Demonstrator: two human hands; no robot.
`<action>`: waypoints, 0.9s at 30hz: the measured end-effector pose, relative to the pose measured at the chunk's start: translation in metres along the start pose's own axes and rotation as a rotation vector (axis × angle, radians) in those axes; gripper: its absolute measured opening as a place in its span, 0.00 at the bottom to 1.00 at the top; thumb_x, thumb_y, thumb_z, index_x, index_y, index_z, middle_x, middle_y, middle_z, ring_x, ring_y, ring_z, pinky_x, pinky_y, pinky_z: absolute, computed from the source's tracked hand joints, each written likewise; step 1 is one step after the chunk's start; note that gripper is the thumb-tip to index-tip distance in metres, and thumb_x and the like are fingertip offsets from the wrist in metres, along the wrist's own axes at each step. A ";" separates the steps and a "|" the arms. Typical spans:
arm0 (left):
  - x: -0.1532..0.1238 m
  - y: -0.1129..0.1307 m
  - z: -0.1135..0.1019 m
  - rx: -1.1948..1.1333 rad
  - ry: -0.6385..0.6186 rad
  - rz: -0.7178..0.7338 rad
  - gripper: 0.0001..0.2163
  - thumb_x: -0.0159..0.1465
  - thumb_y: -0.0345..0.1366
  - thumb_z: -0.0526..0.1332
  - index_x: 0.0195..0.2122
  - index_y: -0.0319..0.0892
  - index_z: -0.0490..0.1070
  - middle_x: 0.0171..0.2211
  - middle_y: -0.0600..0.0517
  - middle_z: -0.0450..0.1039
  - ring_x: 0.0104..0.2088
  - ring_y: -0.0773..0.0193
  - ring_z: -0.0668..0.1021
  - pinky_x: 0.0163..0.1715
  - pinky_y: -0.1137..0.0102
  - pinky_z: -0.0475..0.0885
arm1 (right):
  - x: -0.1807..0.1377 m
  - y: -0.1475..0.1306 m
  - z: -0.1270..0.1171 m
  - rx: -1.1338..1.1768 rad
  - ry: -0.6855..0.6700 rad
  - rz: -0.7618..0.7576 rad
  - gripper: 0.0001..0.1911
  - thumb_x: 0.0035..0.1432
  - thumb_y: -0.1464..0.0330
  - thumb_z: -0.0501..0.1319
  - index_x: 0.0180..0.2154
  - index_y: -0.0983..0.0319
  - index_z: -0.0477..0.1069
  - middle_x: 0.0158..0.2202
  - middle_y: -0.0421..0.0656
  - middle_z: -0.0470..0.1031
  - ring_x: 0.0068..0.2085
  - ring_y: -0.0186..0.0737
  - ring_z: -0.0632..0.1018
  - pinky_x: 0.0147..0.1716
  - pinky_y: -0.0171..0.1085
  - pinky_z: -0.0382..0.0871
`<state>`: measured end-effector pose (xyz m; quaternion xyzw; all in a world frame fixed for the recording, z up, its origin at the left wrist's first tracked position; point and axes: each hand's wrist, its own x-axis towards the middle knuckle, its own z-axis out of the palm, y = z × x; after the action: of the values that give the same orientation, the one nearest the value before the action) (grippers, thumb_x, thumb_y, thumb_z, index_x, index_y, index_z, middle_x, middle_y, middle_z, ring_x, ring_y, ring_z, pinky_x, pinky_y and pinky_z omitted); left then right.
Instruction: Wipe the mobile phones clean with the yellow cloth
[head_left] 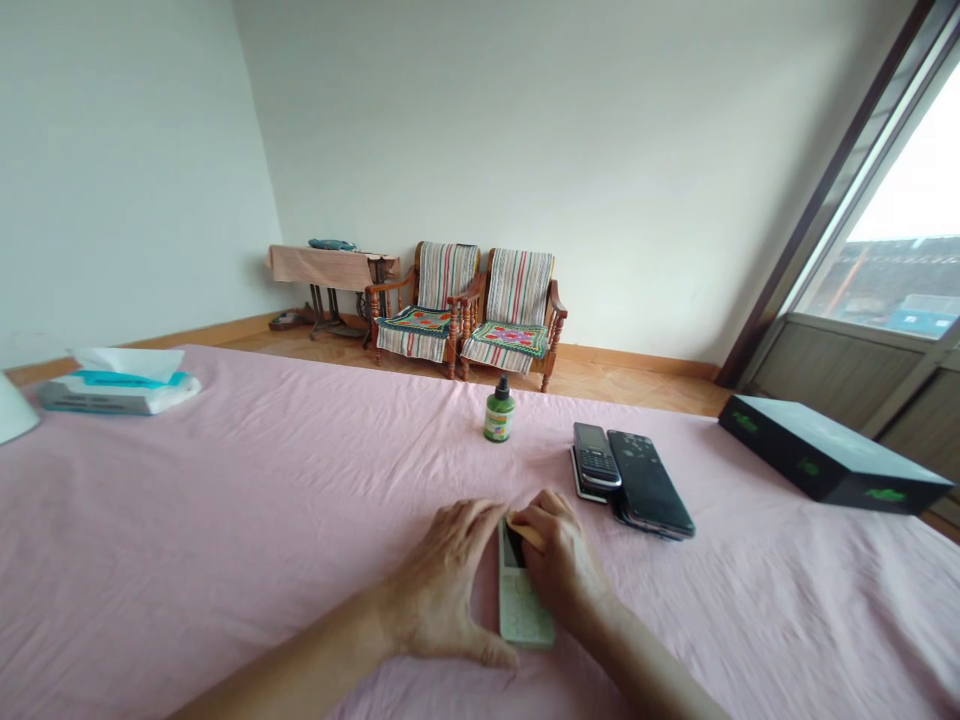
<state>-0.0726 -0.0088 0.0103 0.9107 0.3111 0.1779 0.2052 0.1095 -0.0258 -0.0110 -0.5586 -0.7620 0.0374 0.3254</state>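
A white keypad mobile phone (525, 610) lies face up on the pink cloth, its dark screen at the far end. My left hand (442, 575) braces it, fingers at the top edge and thumb beside the bottom edge. My right hand (561, 560) is closed on a small yellow cloth (528, 532) pressed against the phone's screen. The fingers cover most of the cloth and the phone's upper right side. Beyond the hands stands a green spray bottle (499, 412) with a black top.
Right of my hands lie a silver keypad phone (596, 457) and a black smartphone (649, 482), each stacked on another device. A black box (832, 452) sits at the right edge, a tissue pack (120, 392) at far left. Two wooden chairs (514, 300) stand behind the table.
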 end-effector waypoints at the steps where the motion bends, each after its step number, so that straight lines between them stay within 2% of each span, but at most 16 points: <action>1: 0.000 0.001 -0.001 -0.010 0.025 0.027 0.43 0.44 0.56 0.70 0.58 0.40 0.61 0.56 0.40 0.63 0.55 0.42 0.66 0.56 0.50 0.60 | 0.000 0.002 0.000 0.020 0.008 0.013 0.14 0.54 0.83 0.57 0.28 0.61 0.76 0.30 0.43 0.71 0.37 0.40 0.70 0.36 0.35 0.61; 4: 0.001 0.002 -0.004 -0.060 0.067 0.125 0.28 0.47 0.52 0.72 0.45 0.41 0.71 0.45 0.45 0.71 0.45 0.49 0.72 0.49 0.57 0.67 | -0.002 0.007 0.000 0.093 0.038 0.066 0.14 0.53 0.83 0.57 0.29 0.62 0.77 0.30 0.43 0.71 0.35 0.39 0.70 0.35 0.34 0.62; 6: 0.002 0.001 -0.004 -0.095 0.075 0.162 0.25 0.47 0.46 0.73 0.43 0.42 0.73 0.44 0.47 0.73 0.44 0.52 0.73 0.47 0.61 0.69 | -0.003 0.009 -0.001 0.108 0.057 0.093 0.14 0.52 0.84 0.57 0.27 0.62 0.76 0.29 0.43 0.71 0.34 0.39 0.71 0.34 0.34 0.62; 10: 0.002 0.000 0.000 -0.121 0.071 0.190 0.27 0.45 0.38 0.75 0.47 0.43 0.72 0.48 0.48 0.72 0.46 0.53 0.74 0.49 0.64 0.68 | -0.004 0.010 -0.005 0.054 0.088 0.133 0.13 0.53 0.82 0.58 0.27 0.63 0.76 0.29 0.43 0.70 0.34 0.39 0.70 0.34 0.34 0.61; 13: 0.001 0.001 0.003 -0.094 0.075 0.211 0.29 0.45 0.42 0.74 0.47 0.40 0.71 0.47 0.46 0.72 0.46 0.51 0.74 0.49 0.62 0.69 | -0.002 0.006 -0.005 0.009 0.061 0.109 0.13 0.54 0.82 0.58 0.27 0.63 0.76 0.29 0.43 0.70 0.34 0.39 0.70 0.35 0.34 0.60; 16: 0.001 0.003 0.005 -0.055 0.078 0.205 0.27 0.45 0.46 0.73 0.44 0.38 0.72 0.43 0.45 0.74 0.43 0.51 0.75 0.47 0.61 0.71 | 0.003 0.001 -0.002 0.012 0.027 0.064 0.13 0.56 0.81 0.58 0.27 0.62 0.76 0.30 0.43 0.70 0.36 0.39 0.70 0.35 0.34 0.60; 20: 0.002 0.006 0.006 -0.046 0.087 0.189 0.25 0.46 0.47 0.73 0.42 0.38 0.72 0.43 0.45 0.73 0.42 0.51 0.75 0.45 0.62 0.72 | 0.008 0.001 -0.001 0.045 -0.003 0.013 0.13 0.58 0.80 0.58 0.29 0.60 0.77 0.32 0.42 0.70 0.36 0.38 0.69 0.36 0.34 0.60; 27: 0.002 0.005 0.005 -0.076 0.075 0.213 0.26 0.48 0.46 0.72 0.45 0.40 0.71 0.43 0.46 0.74 0.42 0.52 0.76 0.45 0.62 0.72 | 0.010 0.006 -0.006 0.049 -0.009 -0.009 0.14 0.56 0.81 0.58 0.28 0.61 0.77 0.30 0.42 0.70 0.35 0.39 0.69 0.35 0.34 0.60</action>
<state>-0.0661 -0.0127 0.0092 0.9228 0.2131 0.2444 0.2078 0.1163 -0.0165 -0.0045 -0.5466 -0.7649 0.0573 0.3359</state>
